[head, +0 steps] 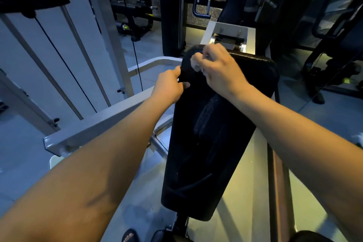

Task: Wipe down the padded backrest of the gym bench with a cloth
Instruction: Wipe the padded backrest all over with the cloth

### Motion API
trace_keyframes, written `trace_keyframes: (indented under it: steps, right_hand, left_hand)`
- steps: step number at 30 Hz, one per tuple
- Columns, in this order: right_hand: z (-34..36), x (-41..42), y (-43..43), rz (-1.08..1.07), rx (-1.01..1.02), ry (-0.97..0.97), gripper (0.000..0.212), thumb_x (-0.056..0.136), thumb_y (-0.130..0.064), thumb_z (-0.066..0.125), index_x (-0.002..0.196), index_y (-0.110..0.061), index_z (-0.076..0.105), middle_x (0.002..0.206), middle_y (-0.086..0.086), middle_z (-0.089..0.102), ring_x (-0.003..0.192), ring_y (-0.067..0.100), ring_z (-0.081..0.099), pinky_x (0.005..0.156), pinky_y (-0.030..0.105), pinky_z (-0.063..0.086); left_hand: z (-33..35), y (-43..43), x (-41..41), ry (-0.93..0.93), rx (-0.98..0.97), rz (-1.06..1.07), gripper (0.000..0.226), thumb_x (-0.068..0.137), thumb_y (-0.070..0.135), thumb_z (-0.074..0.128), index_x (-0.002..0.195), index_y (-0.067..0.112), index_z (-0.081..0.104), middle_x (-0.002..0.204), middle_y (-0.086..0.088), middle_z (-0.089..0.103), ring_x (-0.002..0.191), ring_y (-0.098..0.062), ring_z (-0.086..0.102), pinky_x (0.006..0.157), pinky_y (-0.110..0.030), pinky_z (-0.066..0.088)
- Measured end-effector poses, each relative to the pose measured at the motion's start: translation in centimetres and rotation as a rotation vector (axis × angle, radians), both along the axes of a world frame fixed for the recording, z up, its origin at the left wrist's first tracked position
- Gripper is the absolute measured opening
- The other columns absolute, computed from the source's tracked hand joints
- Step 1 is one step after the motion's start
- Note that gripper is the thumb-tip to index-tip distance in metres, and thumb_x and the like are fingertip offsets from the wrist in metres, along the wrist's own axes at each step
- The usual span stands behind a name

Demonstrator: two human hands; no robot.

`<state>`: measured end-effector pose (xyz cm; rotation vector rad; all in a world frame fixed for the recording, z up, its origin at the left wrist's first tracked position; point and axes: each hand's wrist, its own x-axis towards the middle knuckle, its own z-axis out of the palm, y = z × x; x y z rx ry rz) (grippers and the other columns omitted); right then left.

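Off to the left of my left hand runs a pale grey steel frame point(94, 129), square in section and smoothly painted, with thin black cables point(64, 61) slanting past it further out. My left hand point(170, 86) grips the left edge of the backrest point(216, 153) near its top. I judge its job is to steady the pad so that it does not rock while I rub. Just right of that hand the cloth point(195, 63) shows as a small crumpled white wad, soft and thin-looking. Most of it is hidden under my right hand point(222, 70), which is clenched round it and presses it onto the upper left corner of the pad. To do this stroke well I should flatten the wad so that more of it meets the cover and bear down evenly. Then I should draw it in long overlapping passes from that corner toward me, taking in the rounded edges where grime is likely to gather. The backrest is a long black slab with rounded corners, reaching from under both hands down toward my body. Its cover looks like grained vinyl over firm padding. A duller, speckled strip point(206, 116) runs down the middle below my right wrist and may want extra rubbing, though I cannot tell whether it is wear or dust. Beyond my right hand sits a grey metal hinge bracket point(228, 33) with bright bolt ends.
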<state>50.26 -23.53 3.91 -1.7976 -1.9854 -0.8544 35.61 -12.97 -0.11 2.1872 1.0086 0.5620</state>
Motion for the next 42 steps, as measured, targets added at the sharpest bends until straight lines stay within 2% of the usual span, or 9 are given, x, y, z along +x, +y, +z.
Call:
trace_keyframes:
  steps: [3, 9, 12, 19, 24, 28, 31, 37, 42]
  right_hand:
    - [0.4, -2.2, 3.2, 0.046, -0.015, -0.030, 0.010, 0.088, 0.006, 0.056, 0.091, -0.001, 0.062, 0.092, 0.018, 0.051, 0.083, 0.033, 0.050, 0.063, 0.043, 0.043]
    - [-0.4, 0.1, -0.1, 0.014, -0.041, -0.085, 0.020, 0.089, 0.002, 0.057, 0.105, -0.007, 0.064, 0.091, 0.012, 0.047, 0.081, 0.028, 0.043, 0.063, 0.034, 0.026]
    - [-1.3, 1.4, -3.2, 0.032, -0.084, -0.058, 0.023, 0.092, 0.002, 0.061, 0.113, -0.007, 0.066, 0.090, 0.012, 0.048, 0.078, 0.027, 0.043, 0.059, 0.037, 0.034]
    - [-0.6, 1.4, -6.2, 0.057, -0.175, 0.480, 0.034, 0.096, -0.013, 0.070, 0.130, -0.007, 0.067, 0.113, 0.011, 0.061, 0.100, 0.024, 0.062, 0.084, 0.034, 0.052]
    - [0.1, 1.1, -7.5, 0.140, -0.202, 0.526, 0.041, 0.093, -0.020, 0.075, 0.130, -0.011, 0.060, 0.118, 0.005, 0.063, 0.109, 0.018, 0.060, 0.092, 0.032, 0.051]
    - [1.4, 2.6, -7.6, 0.082, -0.134, 0.375, 0.042, 0.085, -0.026, 0.059, 0.123, -0.008, 0.062, 0.118, 0.009, 0.058, 0.110, 0.026, 0.054, 0.093, 0.035, 0.047]
    - [1.7, 3.9, -6.1, -0.082, 0.037, 0.184, 0.035, 0.083, -0.023, 0.056, 0.111, -0.003, 0.064, 0.112, 0.016, 0.058, 0.101, 0.036, 0.054, 0.085, 0.045, 0.047]
    - [0.9, 4.7, -3.2, -0.454, -0.042, 0.020, 0.043, 0.095, -0.038, 0.036, 0.115, -0.010, 0.062, 0.103, 0.014, 0.064, 0.085, 0.036, 0.057, 0.071, 0.043, 0.037]
    - [-0.1, 4.9, -2.7, -0.489, 0.034, -0.032, 0.038, 0.094, -0.035, 0.039, 0.109, -0.011, 0.064, 0.097, 0.012, 0.066, 0.078, 0.036, 0.057, 0.067, 0.041, 0.035]
  left_hand:
    - [0.2, 0.5, -1.7, -0.060, -0.041, 0.089, 0.033, 0.103, 0.010, 0.049, 0.133, 0.013, 0.063, 0.121, -0.005, 0.068, 0.095, -0.015, 0.063, 0.068, -0.022, 0.046]
    - [-0.7, -0.2, -3.8, -0.193, -0.107, 0.225, 0.024, 0.100, 0.014, 0.043, 0.104, 0.017, 0.066, 0.097, -0.005, 0.073, 0.086, -0.022, 0.069, 0.074, -0.035, 0.058]
    - [-0.6, -1.6, -3.4, -0.205, -0.117, 0.144, 0.020, 0.097, 0.015, 0.048, 0.106, 0.020, 0.066, 0.096, -0.002, 0.073, 0.085, -0.019, 0.069, 0.069, -0.028, 0.058]
    - [1.7, -6.0, -0.8, -0.371, -0.403, -0.151, 0.032, 0.099, 0.040, 0.060, 0.119, 0.016, 0.066, 0.105, 0.001, 0.072, 0.095, -0.013, 0.071, 0.086, -0.032, 0.060]
    - [2.3, -6.5, 0.0, -0.503, -0.522, -0.167, 0.014, 0.097, 0.022, 0.066, 0.100, 0.009, 0.067, 0.106, -0.017, 0.070, 0.101, -0.027, 0.069, 0.091, -0.041, 0.059]
    - [3.5, -5.2, -0.3, -0.587, -0.230, 0.135, 0.013, 0.090, 0.026, 0.066, 0.085, 0.023, 0.055, 0.088, -0.001, 0.060, 0.080, -0.009, 0.059, 0.075, -0.035, 0.055]
    - [5.1, -4.3, -0.1, -0.597, 0.104, 0.326, 0.014, 0.089, 0.025, 0.064, 0.090, 0.020, 0.052, 0.100, 0.002, 0.049, 0.075, 0.006, 0.049, 0.066, -0.010, 0.039]
    - [1.9, -4.2, 2.3, -0.260, 0.524, 0.029, 0.017, 0.091, 0.025, 0.066, 0.106, 0.016, 0.063, 0.123, -0.004, 0.052, 0.109, -0.021, 0.046, 0.089, -0.025, 0.039]
    - [1.1, -3.2, 2.2, -0.329, 0.558, 0.021, 0.019, 0.096, 0.032, 0.065, 0.106, 0.017, 0.067, 0.127, -0.004, 0.051, 0.117, -0.024, 0.045, 0.095, -0.021, 0.032]
